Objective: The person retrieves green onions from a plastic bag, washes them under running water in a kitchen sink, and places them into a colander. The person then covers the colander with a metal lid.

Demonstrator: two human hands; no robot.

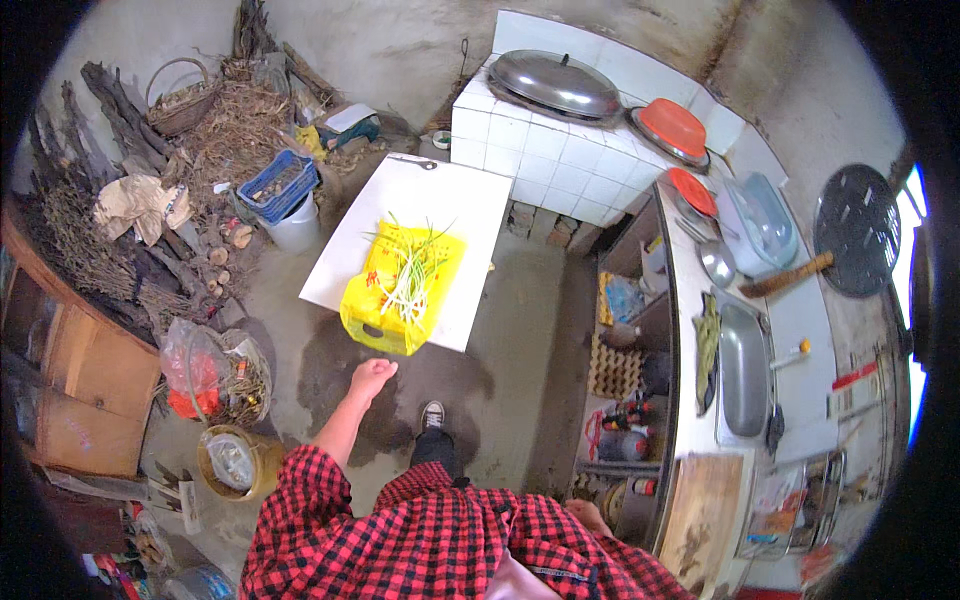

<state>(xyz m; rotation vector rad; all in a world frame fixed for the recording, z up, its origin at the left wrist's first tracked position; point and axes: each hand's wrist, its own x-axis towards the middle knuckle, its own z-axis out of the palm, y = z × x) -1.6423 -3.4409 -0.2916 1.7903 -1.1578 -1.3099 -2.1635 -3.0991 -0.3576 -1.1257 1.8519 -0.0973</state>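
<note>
My left hand reaches forward over the floor with its fingers curled and nothing visible in them. It is just short of a yellow plastic basket with a handle slot, which stands at the near end of a white low table. Spring onions with white stems and green tips lie in the basket. Down by my side is my right hand, close to the open shelves. The sleeve and the angle hide most of its fingers.
Along the right runs a counter with a steel sink and a wooden cutting board. A tiled stove bears a lidded wok. Firewood, a blue crate on a white bucket, and a tan bucket stand left.
</note>
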